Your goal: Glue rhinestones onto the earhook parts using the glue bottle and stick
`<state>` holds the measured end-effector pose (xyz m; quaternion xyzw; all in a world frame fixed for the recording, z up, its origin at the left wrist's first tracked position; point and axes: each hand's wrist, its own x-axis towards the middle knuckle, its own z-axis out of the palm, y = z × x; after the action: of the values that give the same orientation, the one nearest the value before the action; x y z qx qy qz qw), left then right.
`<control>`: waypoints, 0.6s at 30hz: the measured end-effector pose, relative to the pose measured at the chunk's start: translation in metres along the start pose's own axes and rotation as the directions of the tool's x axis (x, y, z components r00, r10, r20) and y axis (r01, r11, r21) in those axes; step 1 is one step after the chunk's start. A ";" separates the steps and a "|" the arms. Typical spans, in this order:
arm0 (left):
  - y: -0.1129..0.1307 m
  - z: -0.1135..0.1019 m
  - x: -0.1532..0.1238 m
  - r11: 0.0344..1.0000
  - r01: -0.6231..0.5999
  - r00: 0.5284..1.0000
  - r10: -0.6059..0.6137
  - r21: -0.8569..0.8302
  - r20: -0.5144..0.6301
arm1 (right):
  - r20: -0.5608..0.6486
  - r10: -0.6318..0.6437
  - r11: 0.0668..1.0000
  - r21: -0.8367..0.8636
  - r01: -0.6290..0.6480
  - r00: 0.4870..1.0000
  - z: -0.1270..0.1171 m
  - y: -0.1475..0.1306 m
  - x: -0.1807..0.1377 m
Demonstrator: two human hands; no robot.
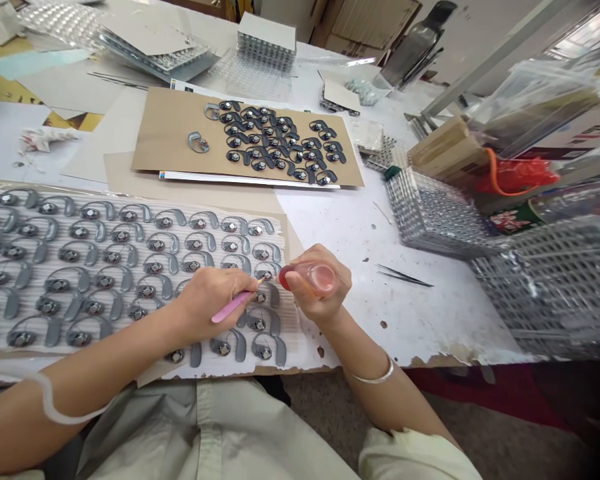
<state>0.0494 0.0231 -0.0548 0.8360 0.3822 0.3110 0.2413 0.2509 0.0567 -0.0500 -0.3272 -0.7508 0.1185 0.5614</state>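
The white table (360, 233) fills most of my view. On its left part lies a ribbed sheet (290, 327) carrying rows of grey ear-hook parts (125, 260), and both my hands are over its right end. Farther back is a brown cardboard (165, 127) with a cluster of dark ear-hook parts (275, 143) and 1 grey part (199, 142) lying apart from them. To the right stand 2 stacks of clear gridded trays (435, 213).

My left hand (213, 300) is curled closed, pinching a pink stick (233, 307) like a pen, its tip pointing right. My right hand (320, 287) is wrapped around a small clear bottle (316, 276), held on its side with its red mouth (284, 277) turned toward the stick. The stick's tip is just beside that mouth; I cannot tell whether they touch. A thin bangle (377, 378) sits on my right wrist. Dark tweezers (405, 275) lie on the bare table, near my right hand.
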 end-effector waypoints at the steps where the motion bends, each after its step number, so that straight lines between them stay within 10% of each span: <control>1: -0.001 0.000 0.000 1.000 0.010 1.000 -0.010 -0.007 -0.001 | 0.003 0.004 1.000 0.006 -0.004 1.000 0.000 0.000 0.000; 18: -0.001 -0.005 0.006 0.988 0.126 0.992 -0.124 -0.093 0.024 | 0.016 0.050 0.998 0.028 -0.051 0.999 0.000 0.001 -0.003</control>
<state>0.0485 0.0290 -0.0499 0.8010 0.4164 0.3053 0.3030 0.2523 0.0557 -0.0531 -0.3371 -0.7449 0.1457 0.5569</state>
